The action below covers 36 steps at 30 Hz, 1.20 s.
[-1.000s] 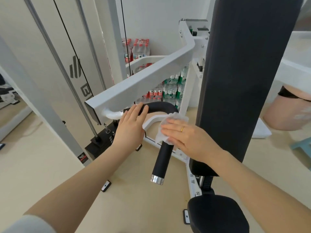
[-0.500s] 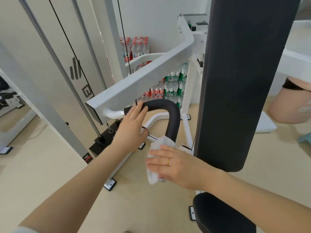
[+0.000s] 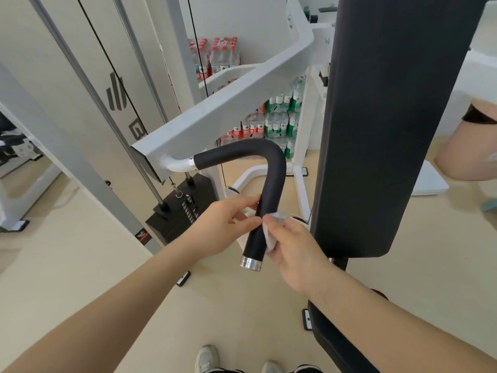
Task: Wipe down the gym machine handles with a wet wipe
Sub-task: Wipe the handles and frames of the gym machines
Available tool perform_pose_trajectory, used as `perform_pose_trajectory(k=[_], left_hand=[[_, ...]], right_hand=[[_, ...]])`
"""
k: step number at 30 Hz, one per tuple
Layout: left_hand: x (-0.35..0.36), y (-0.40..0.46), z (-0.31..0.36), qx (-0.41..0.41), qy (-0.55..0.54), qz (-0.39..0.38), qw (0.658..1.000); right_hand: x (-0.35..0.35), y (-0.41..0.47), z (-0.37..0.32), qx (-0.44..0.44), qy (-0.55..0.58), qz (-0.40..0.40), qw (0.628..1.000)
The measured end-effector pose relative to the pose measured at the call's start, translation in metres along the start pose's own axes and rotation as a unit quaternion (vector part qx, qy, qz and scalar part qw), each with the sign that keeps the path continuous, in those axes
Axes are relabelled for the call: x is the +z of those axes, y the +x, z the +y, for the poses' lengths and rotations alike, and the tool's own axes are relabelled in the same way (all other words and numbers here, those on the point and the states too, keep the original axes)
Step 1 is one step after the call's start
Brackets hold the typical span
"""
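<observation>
The black handle [image 3: 269, 189] bends down from the white arm [image 3: 228, 114] at the centre of the frame and ends in a silver cap [image 3: 251, 263] just below the hands. The right hand [image 3: 293, 243] has the wipe [image 3: 271, 232] bunched in curled fingers and presses it against the right side of the handle's lower stretch, just above the cap. The left hand [image 3: 223, 224] comes in from the left, thumb and forefinger half closed and touching the handle at the same height; a bit of white shows under them, but I cannot tell whether they pinch the wipe.

The step in hand looks like wiping the lower grip. The next move probably calls for wrapping the wipe round the bar, with both hands, and rubbing down to the cap, then covering the bend and the top stretch toward the upper left.
</observation>
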State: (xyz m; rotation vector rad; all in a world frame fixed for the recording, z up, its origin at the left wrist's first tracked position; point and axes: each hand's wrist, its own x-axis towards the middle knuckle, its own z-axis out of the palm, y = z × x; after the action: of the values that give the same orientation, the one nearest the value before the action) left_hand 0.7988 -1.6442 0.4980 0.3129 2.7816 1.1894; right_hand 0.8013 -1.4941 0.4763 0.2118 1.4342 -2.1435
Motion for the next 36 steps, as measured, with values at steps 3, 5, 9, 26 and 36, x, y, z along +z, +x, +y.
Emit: perform_pose_trajectory(k=[3,5,9,26,36], left_hand=[[0.0,0.003,-0.002,-0.003,-0.012,0.003,1.0],[0.002,0.005,-0.006,-0.001,0.001,0.021,1.0],[0.001,0.01,-0.009,-0.002,0.012,0.039,0.999],[-0.017,0.023,-0.011,0.069,0.057,0.021,0.996],[-0.08,0.045,-0.045,0.004,0.255,0.206,0.945]], right_hand=[[-0.002,0.012,-0.013,0.001,0.058,0.005,0.998],[-0.005,0.009,-0.009,0.025,0.061,-0.008,0.998],[-0.012,-0.01,0.012,0.116,-0.039,-0.079,0.989],[0.005,0.034,-0.051,-0.108,-0.227,0.091,0.964],[0.036,0.078,-0.105,-0.209,-0.748,0.079,0.625]])
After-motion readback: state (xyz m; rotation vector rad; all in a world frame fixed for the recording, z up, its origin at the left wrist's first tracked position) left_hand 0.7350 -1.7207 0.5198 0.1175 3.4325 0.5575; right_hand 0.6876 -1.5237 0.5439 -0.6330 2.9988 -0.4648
